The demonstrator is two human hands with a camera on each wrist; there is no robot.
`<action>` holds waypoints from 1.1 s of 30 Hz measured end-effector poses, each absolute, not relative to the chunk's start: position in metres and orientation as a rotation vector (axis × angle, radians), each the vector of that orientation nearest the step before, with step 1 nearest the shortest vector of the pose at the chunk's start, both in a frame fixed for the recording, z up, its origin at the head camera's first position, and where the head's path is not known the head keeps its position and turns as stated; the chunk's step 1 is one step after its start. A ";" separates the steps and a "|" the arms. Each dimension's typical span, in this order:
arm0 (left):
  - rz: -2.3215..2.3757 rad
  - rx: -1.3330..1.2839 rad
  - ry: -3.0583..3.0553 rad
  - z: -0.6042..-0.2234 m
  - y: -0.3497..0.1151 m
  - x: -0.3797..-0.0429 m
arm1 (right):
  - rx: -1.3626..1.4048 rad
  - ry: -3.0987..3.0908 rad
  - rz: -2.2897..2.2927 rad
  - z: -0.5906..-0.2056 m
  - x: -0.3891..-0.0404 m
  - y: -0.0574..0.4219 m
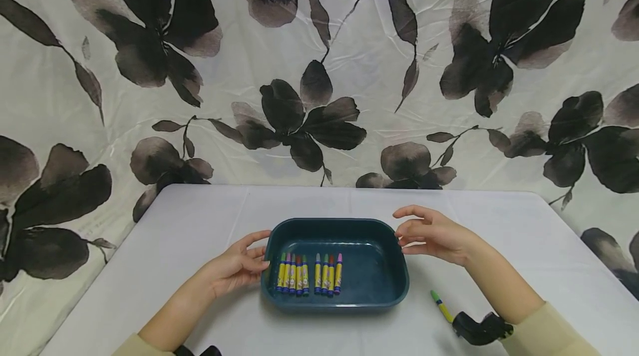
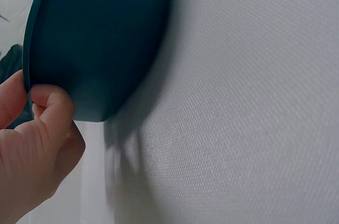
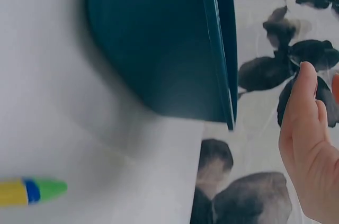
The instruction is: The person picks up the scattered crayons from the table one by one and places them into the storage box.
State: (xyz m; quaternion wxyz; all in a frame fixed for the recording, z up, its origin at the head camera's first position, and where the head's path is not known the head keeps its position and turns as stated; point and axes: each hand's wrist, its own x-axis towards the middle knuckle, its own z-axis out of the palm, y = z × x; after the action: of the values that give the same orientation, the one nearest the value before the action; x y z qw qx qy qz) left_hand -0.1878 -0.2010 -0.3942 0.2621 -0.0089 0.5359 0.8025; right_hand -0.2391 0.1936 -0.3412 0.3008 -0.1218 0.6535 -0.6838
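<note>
A dark teal rectangular tray [image 1: 334,308] rests on the table. Two rows of crayons lie inside it: one group [image 1: 293,276] by the left end, another group [image 1: 328,275] near the middle, all in yellow and blue wrappers. My left hand [image 1: 232,268] pinches the tray's left rim, thumb on one side and fingers on the other, as the left wrist view shows at the tray wall [image 2: 95,38]. At the right end, my right hand [image 1: 436,237] hovers beside the rim with fingers loosely bent; the right wrist view shows it apart from the tray [image 3: 159,44].
A green crayon [image 1: 441,306] lies on the white tabletop [image 1: 379,334] to the tray's right, partly hidden by a black wrist device [image 1: 481,328]. Behind the table hangs a cloth [image 1: 374,84] with dark flowers.
</note>
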 end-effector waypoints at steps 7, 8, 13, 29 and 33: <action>2.161 -0.028 1.467 -0.393 -0.201 -0.188 | -0.274 1.815 -1.779 -0.339 -0.235 0.214; 2.161 -0.028 1.468 -0.393 -0.201 -0.187 | -0.268 1.817 -1.775 -0.339 -0.234 0.216; 2.159 -0.025 1.468 -0.393 -0.200 -0.187 | -0.250 1.843 -1.750 -0.341 -0.232 0.231; 2.153 -0.024 1.474 -0.397 -0.202 -0.188 | -0.147 1.872 -1.652 -0.374 -0.222 0.266; 2.159 -0.029 1.481 -0.396 -0.201 -0.189 | -0.156 1.862 -1.624 -0.383 -0.219 0.270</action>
State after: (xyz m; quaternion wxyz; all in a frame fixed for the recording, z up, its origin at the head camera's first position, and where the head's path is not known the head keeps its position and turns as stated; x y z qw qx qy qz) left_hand -0.1886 -0.2012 -0.3961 0.2587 -0.0106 0.5462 0.7966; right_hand -0.2194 0.2703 -0.3825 0.3269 -0.0594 0.7110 -0.6198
